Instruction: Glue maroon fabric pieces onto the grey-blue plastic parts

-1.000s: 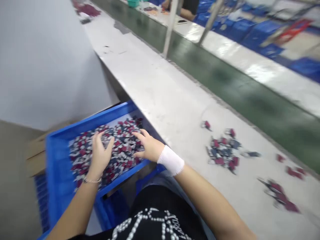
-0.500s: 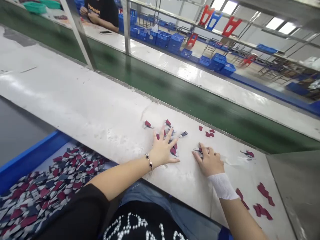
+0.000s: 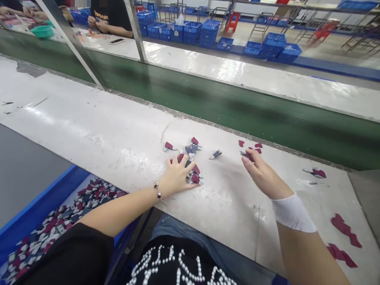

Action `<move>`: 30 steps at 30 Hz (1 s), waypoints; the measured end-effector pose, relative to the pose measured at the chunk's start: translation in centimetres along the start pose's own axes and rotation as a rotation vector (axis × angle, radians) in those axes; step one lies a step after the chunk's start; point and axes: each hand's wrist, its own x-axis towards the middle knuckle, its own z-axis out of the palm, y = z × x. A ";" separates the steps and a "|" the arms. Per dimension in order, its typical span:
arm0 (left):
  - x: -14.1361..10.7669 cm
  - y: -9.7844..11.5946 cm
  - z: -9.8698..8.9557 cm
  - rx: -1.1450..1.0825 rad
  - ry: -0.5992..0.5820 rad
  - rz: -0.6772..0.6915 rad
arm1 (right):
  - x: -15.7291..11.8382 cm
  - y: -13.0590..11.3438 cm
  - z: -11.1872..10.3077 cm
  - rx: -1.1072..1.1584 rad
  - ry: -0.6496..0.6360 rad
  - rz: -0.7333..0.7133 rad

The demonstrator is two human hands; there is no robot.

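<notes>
My left hand point(image 3: 175, 177) lies on a loose cluster of small maroon, grey and white pieces point(image 3: 195, 169), its fingers spread and slightly bent over them. What sits under the palm is hidden. Raised a little off the table, my right hand point(image 3: 268, 177) pinches a small dark piece point(image 3: 247, 155) between thumb and fingers; most of it is covered. Just beyond those fingertips lie several small maroon pieces point(image 3: 258, 145). Between the hands rests a single grey-and-white piece point(image 3: 216, 154). A maroon-and-white piece point(image 3: 168, 146) is left of the cluster.
A blue bin point(image 3: 41, 200) full of similar pieces stands at the lower left. Maroon strips point(image 3: 346, 229) lie at the right of the white table point(image 3: 118, 130). Beyond it run a green belt point(image 3: 184, 93) and metal posts point(image 3: 136, 31). People sit across the belt.
The view has shifted. My right hand has risen from the table and moved toward the far maroon pieces, with a small piece now pinched. My left hand's fingers have bent more over the cluster.
</notes>
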 end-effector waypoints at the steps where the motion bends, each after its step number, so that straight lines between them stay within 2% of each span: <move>1: -0.3 -0.6 -0.1 0.000 0.000 0.024 | 0.1 -0.2 -0.6 0.059 -0.015 0.008; 5: -0.9 -2.8 -0.1 -0.021 -0.003 0.076 | 0.5 -0.9 -1.2 0.276 -0.132 0.023; 8: -0.7 -2.7 -0.2 -0.050 0.030 0.034 | 0.7 -0.9 -0.4 0.381 -0.204 0.041; 11: 0.5 0.2 -0.4 -0.124 0.056 0.050 | 0.6 -0.5 0.3 0.435 -0.211 0.081; 15: 4.2 6.4 0.1 -0.238 -0.010 0.212 | -0.5 0.2 0.0 0.468 -0.149 0.130; 18: 7.0 9.2 0.9 -0.283 -0.051 0.192 | -2.0 0.5 -1.0 0.464 -0.118 0.142; 22: 9.0 9.4 1.7 -0.340 -0.111 0.169 | -4.0 0.9 -1.8 0.442 -0.113 0.145; 26: 9.5 9.0 2.1 -0.385 -0.153 0.231 | -4.9 1.5 -1.8 0.414 -0.147 0.149; 30: 9.6 8.9 1.4 -0.434 -0.148 0.293 | -5.2 1.7 -1.8 0.380 -0.166 0.128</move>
